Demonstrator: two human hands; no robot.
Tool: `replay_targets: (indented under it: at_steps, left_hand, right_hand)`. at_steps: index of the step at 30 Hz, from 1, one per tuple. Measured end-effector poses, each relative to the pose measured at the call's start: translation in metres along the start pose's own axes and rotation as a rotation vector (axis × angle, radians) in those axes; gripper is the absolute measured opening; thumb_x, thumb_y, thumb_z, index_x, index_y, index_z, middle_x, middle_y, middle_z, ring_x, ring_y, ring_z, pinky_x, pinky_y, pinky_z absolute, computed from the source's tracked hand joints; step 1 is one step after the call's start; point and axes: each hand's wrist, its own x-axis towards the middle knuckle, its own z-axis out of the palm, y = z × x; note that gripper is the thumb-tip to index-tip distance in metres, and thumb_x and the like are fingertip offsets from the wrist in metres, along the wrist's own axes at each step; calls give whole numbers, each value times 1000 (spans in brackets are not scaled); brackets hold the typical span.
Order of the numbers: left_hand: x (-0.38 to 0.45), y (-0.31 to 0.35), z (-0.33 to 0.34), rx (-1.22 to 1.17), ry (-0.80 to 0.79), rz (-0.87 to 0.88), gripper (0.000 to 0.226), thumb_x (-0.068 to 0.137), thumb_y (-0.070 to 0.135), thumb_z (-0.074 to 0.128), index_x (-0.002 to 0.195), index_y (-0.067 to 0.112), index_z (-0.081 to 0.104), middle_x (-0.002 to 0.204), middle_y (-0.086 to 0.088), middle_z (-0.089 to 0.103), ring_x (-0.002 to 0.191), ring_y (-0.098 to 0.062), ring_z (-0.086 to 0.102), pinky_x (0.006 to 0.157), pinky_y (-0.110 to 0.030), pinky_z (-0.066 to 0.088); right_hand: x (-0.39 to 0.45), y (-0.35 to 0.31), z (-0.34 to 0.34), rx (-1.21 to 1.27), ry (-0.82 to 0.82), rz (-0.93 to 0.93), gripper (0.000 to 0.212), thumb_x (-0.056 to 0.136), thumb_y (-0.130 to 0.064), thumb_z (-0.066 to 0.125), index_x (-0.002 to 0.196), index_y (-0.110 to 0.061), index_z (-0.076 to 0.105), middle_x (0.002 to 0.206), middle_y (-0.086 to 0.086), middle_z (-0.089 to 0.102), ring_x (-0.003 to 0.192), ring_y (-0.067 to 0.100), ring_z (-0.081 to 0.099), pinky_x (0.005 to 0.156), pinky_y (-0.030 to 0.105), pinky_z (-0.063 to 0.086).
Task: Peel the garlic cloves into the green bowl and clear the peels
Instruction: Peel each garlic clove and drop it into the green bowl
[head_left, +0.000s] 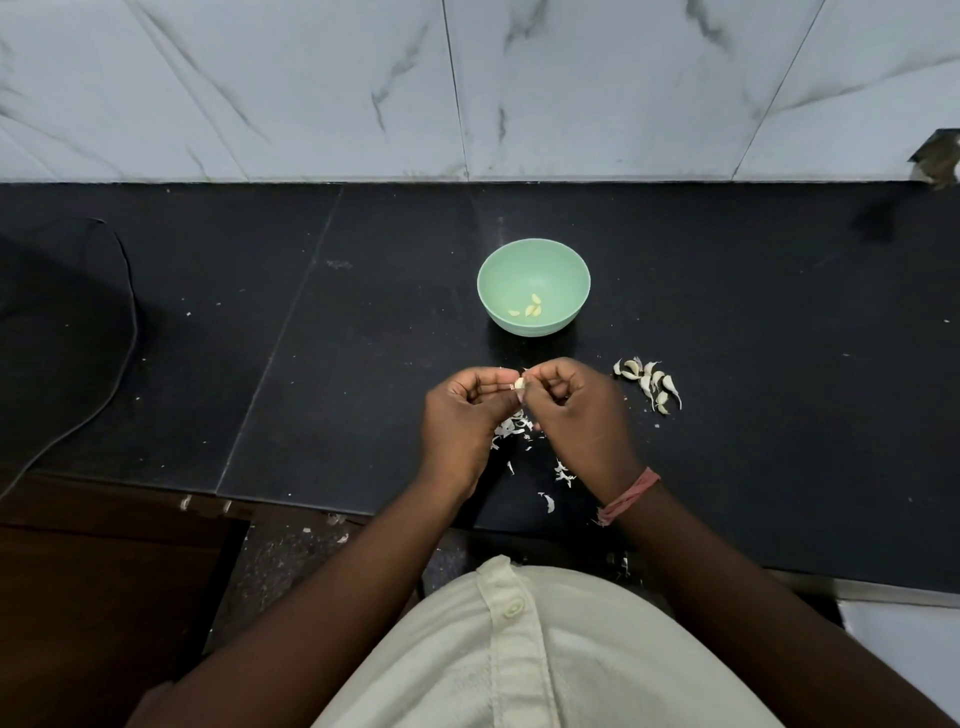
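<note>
At the far left of the black counter (363, 364) a dark rounded shape (57, 312) sits in shadow, with a thin cable (122, 358) curving round its right edge toward the near side. Below it, off the counter's front edge, is brown wood (93, 597). Toward the middle, the left hand (460, 415) is raised just above the counter, fingers curled, pinching a garlic clove (519, 384) at its fingertips. The right hand (576, 415) meets it from the other side, its thumb and fingers also curled in and closed on the same clove, so both hands hold it between them. Beyond the hands, near the middle of the counter, stands the green bowl (533, 260) with a few peeled cloves (531, 309) lying in its bottom. Under and just behind the hands, white peels (514, 428) are scattered over the counter, some trailing toward the front edge. A pink thread band (628, 496) circles the right wrist. To the right of the hands, a small heap of unpeeled cloves (649, 384) lies on the counter, apart from the bowl. A white marble-patterned wall (467, 78) runs behind everything, and a cream buttoned shirt (519, 649) fills the near foreground.
</note>
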Motion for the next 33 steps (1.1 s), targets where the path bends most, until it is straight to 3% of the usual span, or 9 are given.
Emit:
replay_targets:
  at_steps: [9,13,19,24,29,33]
  left_hand:
    - [0,5,-1,33,-51,-2,18,77,-6,78,94,-2,74,88,-16,76,83,-24,73,83,-37,60]
    - [0,6,0,18,-44,-7,16,79,-8,76,93,-3,74,88,-18,76,84,-27,73,86,-40,60]
    - [-1,7,2,1,-69,-11,15,81,-10,73,93,-1,75,87,-17,76,81,-23,73,81,-33,60]
    - [0,5,3,-74,-86,-51,16,84,-7,71,100,-4,72,89,-16,75,81,-22,72,77,-30,61]
    - [-1,0,3,-139,-114,-72,27,87,-8,68,110,4,72,98,-15,74,96,-26,70,93,-40,57]
    - [-1,-2,6,-203,-72,-121,19,88,-5,68,103,4,75,94,-16,73,94,-27,67,95,-39,54]
  right_hand:
    - [-2,-3,-5,67,-35,45,8,86,-12,67,81,-16,70,66,1,71,59,21,69,59,37,58]
    - [-2,-5,-5,91,-50,68,9,88,-8,67,80,-13,70,65,4,71,54,21,68,53,29,54]
    - [0,-9,-6,159,-66,118,5,88,-3,67,84,-2,69,70,15,71,51,9,64,46,13,45]
    - [1,-9,-4,236,-85,162,7,89,-1,61,83,1,66,69,17,72,52,18,68,47,23,50]
    - [1,-7,-4,258,-72,183,13,88,-8,63,83,3,65,69,24,67,45,23,57,48,29,44]
    - [2,-5,-1,332,-85,246,15,84,-17,64,84,-2,69,73,25,67,48,26,55,53,39,46]
